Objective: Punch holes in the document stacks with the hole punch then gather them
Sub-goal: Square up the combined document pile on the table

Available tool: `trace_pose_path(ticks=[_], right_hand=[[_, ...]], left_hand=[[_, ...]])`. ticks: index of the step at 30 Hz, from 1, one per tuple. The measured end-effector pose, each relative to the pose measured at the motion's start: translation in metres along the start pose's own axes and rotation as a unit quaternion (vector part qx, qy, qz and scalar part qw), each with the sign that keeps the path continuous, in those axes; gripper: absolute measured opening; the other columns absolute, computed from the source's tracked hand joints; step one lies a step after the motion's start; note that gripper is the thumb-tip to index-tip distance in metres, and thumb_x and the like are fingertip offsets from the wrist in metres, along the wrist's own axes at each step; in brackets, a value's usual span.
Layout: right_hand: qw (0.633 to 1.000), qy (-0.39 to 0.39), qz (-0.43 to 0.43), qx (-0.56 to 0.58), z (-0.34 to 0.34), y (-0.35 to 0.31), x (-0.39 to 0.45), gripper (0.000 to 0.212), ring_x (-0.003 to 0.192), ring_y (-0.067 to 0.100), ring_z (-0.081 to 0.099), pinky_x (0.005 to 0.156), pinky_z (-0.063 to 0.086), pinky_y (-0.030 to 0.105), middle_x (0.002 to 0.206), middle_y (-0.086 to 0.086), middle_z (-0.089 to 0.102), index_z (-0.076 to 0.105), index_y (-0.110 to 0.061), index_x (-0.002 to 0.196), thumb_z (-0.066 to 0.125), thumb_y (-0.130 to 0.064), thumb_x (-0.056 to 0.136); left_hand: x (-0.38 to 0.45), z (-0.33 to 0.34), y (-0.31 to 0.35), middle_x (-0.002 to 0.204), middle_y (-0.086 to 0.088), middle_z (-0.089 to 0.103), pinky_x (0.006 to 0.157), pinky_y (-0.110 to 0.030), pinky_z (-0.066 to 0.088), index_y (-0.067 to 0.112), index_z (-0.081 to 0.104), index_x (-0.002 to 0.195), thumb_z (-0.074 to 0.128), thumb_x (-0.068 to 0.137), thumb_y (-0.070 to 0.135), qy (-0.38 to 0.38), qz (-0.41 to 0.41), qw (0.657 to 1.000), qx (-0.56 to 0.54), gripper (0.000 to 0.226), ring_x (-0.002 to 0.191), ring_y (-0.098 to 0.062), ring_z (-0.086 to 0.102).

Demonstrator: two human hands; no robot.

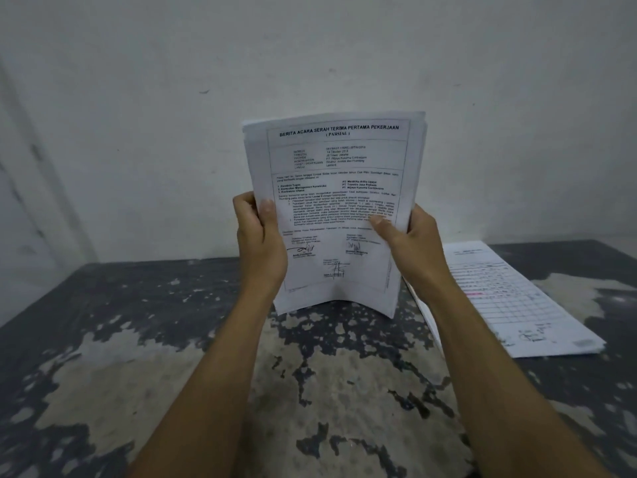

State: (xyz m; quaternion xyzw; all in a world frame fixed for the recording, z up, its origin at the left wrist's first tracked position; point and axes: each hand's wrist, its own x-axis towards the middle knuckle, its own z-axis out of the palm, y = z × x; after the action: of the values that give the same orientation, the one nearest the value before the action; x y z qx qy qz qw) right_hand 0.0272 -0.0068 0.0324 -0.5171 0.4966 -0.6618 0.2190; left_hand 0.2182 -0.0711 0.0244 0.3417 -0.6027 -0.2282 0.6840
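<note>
A stack of printed white documents (pixel 336 167) stands upright on its bottom edge on the worn dark table (pixel 138 339), its front page facing me. My left hand (pixel 260 243) grips the stack's left edge, thumb on the front page. My right hand (pixel 410 241) grips the right edge, thumb pressed on the text. A second document stack (pixel 517 298) with a printed table and a pink mark lies flat on the table to the right. No hole punch is in view.
A plain white wall (pixel 310 63) rises directly behind the table. The tabletop's dark paint is peeling in pale patches across the middle and left.
</note>
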Motion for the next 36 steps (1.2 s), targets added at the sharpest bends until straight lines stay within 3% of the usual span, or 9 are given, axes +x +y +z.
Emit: trace_pose_path(ticks=[3,8,12,22,27,32,36], right_hand=[[0.996,0.054,-0.052,-0.037,0.012,-0.004,-0.003,0.016,0.084,-0.015,0.062,0.067,0.048,0.003,0.096,-0.021,0.065,0.062,-0.022,0.110,0.060,-0.015,0.096],[0.993,0.078,-0.079,-0.049,0.027,-0.008,-0.004,0.015,0.083,-0.022,0.057,0.060,0.043,-0.001,0.097,-0.022,0.060,0.054,-0.021,0.112,0.056,-0.015,0.098],[0.995,0.082,-0.043,-0.023,0.022,0.003,-0.008,0.021,0.081,-0.017,0.060,0.059,0.046,0.002,0.098,-0.019,0.064,0.057,-0.025,0.112,0.062,-0.016,0.095],[0.996,0.088,-0.025,-0.001,0.014,-0.003,-0.004,0.028,0.080,-0.009,0.064,0.058,0.049,0.005,0.096,-0.016,0.064,0.053,-0.022,0.110,0.067,-0.012,0.087],[0.994,0.091,0.033,0.044,-0.001,0.003,0.001,0.033,0.088,0.012,0.069,0.070,0.058,0.029,0.099,-0.004,0.070,0.056,-0.023,0.106,0.070,-0.024,0.076],[0.996,0.057,0.046,0.042,0.003,0.004,0.002,0.033,0.092,0.015,0.068,0.076,0.057,0.034,0.100,-0.005,0.071,0.062,-0.023,0.104,0.065,-0.026,0.072],[0.996,0.058,0.045,0.048,0.004,0.003,0.003,0.030,0.093,0.013,0.067,0.079,0.056,0.035,0.100,-0.007,0.071,0.063,-0.024,0.103,0.064,-0.024,0.073]], left_hand=[[-0.003,0.008,0.008,0.094,0.014,0.059,0.058,-0.008,0.046,0.019,0.037,0.109,0.032,0.106,0.036,0.012,0.022,0.999,0.027,0.018,0.077,0.007,0.060],[-0.004,0.011,0.013,0.095,0.014,0.059,0.059,-0.010,0.047,0.015,0.035,0.113,0.032,0.106,0.032,0.009,0.028,0.999,0.027,0.018,0.077,0.005,0.060],[-0.005,0.005,0.005,0.088,0.008,0.060,0.054,-0.021,0.050,0.016,0.035,0.104,0.034,0.106,0.035,-0.002,0.018,0.999,0.044,0.020,0.068,0.000,0.058],[-0.005,0.005,0.008,0.100,0.013,0.066,0.064,-0.016,0.052,0.015,0.042,0.112,0.035,0.106,0.035,-0.001,0.023,1.000,-0.017,0.022,0.086,-0.003,0.066],[-0.001,0.002,0.005,0.089,0.022,0.065,0.064,-0.013,0.049,0.015,0.048,0.097,0.035,0.106,0.033,-0.020,0.006,0.999,-0.039,0.024,0.080,0.001,0.063],[-0.003,0.003,0.004,0.104,0.016,0.069,0.074,-0.019,0.053,0.019,0.052,0.108,0.033,0.106,0.036,-0.027,-0.015,0.996,-0.087,0.026,0.095,-0.006,0.066],[-0.004,0.004,0.007,0.101,0.021,0.068,0.074,-0.014,0.051,0.028,0.052,0.104,0.032,0.106,0.040,-0.033,-0.007,0.996,-0.076,0.024,0.094,-0.001,0.065]])
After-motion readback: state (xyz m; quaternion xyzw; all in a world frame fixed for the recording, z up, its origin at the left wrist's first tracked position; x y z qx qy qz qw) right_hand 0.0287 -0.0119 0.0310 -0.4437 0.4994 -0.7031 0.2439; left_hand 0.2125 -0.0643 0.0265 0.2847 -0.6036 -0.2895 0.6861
